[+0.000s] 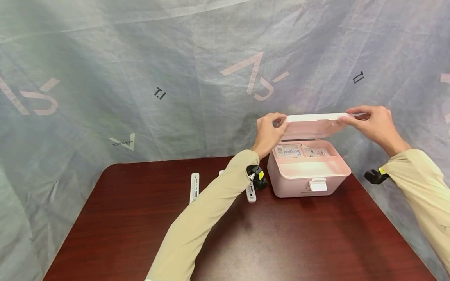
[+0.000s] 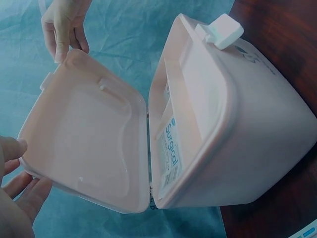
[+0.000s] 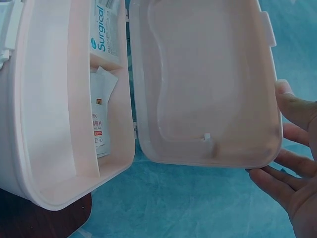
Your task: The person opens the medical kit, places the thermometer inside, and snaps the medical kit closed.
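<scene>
A pink plastic first-aid box (image 1: 291, 185) stands at the table's back right with its lid (image 1: 309, 127) raised on the rear hinges. My left hand (image 1: 270, 132) pinches the lid's left front corner between thumb and fingers. At the opposite corner my right hand (image 1: 377, 125) holds the lid the same way. Inside, a tray has a bare front compartment (image 3: 47, 99) and two smaller rear ones. One rear compartment holds a packet marked "Surgical" (image 2: 170, 151); the other holds a white sachet with red print (image 3: 100, 116). A white latch (image 1: 318, 184) sits on the box front.
Two white thermometer-like strips with printed scales lie on the dark red table (image 1: 140, 234): one strip (image 1: 194, 187) left of my left forearm, the other strip (image 1: 250, 193) partly hidden under it. A grey printed cloth (image 1: 197, 78) hangs behind the table.
</scene>
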The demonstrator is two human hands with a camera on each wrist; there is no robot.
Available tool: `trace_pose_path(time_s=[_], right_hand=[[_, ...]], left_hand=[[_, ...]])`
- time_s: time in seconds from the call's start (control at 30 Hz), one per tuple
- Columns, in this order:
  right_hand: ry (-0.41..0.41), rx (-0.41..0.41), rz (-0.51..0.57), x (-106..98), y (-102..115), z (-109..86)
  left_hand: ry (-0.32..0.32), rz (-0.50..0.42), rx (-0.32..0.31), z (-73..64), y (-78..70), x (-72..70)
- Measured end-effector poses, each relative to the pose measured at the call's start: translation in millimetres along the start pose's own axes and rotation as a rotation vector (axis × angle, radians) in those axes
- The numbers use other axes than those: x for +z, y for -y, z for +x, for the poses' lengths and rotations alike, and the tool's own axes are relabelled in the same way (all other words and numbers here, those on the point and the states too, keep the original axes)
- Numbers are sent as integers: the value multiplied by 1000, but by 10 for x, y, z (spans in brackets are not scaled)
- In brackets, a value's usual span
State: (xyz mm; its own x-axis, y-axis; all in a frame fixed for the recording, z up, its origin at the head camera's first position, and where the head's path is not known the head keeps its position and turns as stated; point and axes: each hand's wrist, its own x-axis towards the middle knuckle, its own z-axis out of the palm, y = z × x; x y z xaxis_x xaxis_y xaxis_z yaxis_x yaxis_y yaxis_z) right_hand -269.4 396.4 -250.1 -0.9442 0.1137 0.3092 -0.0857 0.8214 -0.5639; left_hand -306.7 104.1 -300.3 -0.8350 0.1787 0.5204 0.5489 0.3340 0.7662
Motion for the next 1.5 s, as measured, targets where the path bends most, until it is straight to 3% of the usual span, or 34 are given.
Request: trace_pose_path(time_s=[0.37,0.67,1.5], right_hand=[[-3,-1,2,47,45,73],[7,59,14,-23,16,78],[-85,-7,8,56,94,270]], left_hand=[[0,8,-4,46,34,-48],[36,-12,25,96,9,-14],[-14,33,19,274,51,-47]])
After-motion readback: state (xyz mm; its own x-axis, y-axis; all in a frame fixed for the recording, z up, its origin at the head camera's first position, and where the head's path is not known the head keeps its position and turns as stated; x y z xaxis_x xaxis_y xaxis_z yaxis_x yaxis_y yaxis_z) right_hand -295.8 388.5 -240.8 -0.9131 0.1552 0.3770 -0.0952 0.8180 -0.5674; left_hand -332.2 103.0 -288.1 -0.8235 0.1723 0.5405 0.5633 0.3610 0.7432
